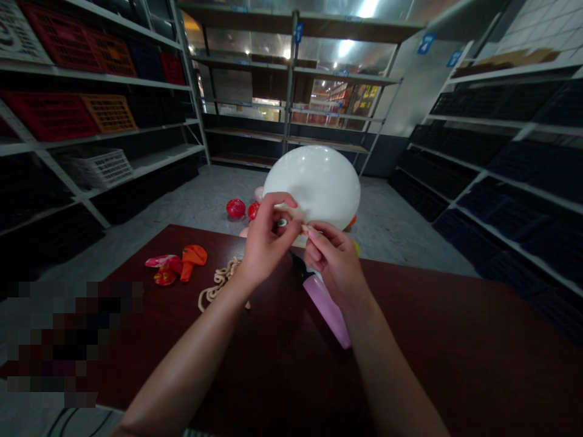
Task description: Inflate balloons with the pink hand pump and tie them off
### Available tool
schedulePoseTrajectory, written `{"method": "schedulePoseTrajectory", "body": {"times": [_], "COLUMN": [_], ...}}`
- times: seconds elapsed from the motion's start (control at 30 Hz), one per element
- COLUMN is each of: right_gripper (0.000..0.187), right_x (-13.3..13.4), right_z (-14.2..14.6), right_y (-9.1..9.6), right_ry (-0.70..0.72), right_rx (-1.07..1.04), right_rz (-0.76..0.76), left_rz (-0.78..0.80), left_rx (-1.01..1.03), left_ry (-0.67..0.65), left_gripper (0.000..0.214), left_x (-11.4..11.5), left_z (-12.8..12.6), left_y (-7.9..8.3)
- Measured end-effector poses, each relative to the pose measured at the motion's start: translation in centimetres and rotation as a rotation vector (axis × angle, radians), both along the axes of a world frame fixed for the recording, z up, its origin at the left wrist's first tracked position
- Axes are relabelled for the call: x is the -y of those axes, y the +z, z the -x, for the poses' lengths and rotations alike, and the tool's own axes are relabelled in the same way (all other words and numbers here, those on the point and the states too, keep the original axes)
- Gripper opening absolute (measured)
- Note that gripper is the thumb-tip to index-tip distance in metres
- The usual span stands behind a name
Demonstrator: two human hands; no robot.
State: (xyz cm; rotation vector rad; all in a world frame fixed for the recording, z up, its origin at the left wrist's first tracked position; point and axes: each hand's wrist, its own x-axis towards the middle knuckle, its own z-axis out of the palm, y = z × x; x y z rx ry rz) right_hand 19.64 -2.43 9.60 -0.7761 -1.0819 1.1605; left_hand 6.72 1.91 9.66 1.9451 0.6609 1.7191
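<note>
A large inflated white balloon (319,182) stands out just beyond my hands, over the table's far edge. My left hand (271,240) is closed at its near side, thumb and fingers curled around the neck. Close beside it, my right hand (332,252) pinches a small pale end between thumb and fingertips. The fingers partly hide the neck, and whether any cord is there is unclear. Below the right hand lies a pink tube with a black end (325,309). A tangled beige cord (221,279) rests on the table by my left forearm.
Deflated orange (194,258) and red balloons (166,270) lie at the left of the dark brown table (282,370). Red balloons (235,208) are on the floor beyond it. Shelves with crates (109,112) line the left; dark crates (510,200) stack up at right.
</note>
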Motion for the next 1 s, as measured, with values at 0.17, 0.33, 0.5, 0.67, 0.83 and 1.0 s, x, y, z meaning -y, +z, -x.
{"method": "schedulePoseTrajectory", "body": {"times": [0.17,0.33,0.5,0.67,0.83,1.0], "right_gripper": [0.024,0.023,0.025,0.019,0.013,0.017], "right_x": [-0.1,-0.7,-0.3,0.7,1.0,1.1], "right_z": [-0.2,-0.7,-0.2,-0.3,-1.7,-1.6], "right_y": [-0.1,-0.5,-0.4,0.1,0.3,0.3], "right_ry": [0.017,-0.021,-0.04,-0.219,-0.419,-0.551], "right_rx": [-0.037,-0.042,0.0,0.289,0.563,0.787], "right_rz": [-0.012,-0.032,-0.071,-0.211,-0.344,-0.442], "left_rz": [-0.078,-0.158,-0.163,-0.116,-0.08,-0.106], "left_rx": [-0.064,-0.222,-0.173,-0.02,-0.089,-0.276], "left_ry": [-0.038,-0.046,-0.01,-0.062,-0.229,-0.331], "left_gripper": [0.01,0.015,0.011,0.017,0.02,0.013], "left_x": [0.1,-0.1,-0.2,-0.2,-0.4,-0.2], "left_z": [0.2,0.9,1.1,1.0,2.0,3.7], "left_y": [0.4,0.7,0.6,0.6,1.0,2.2]}}
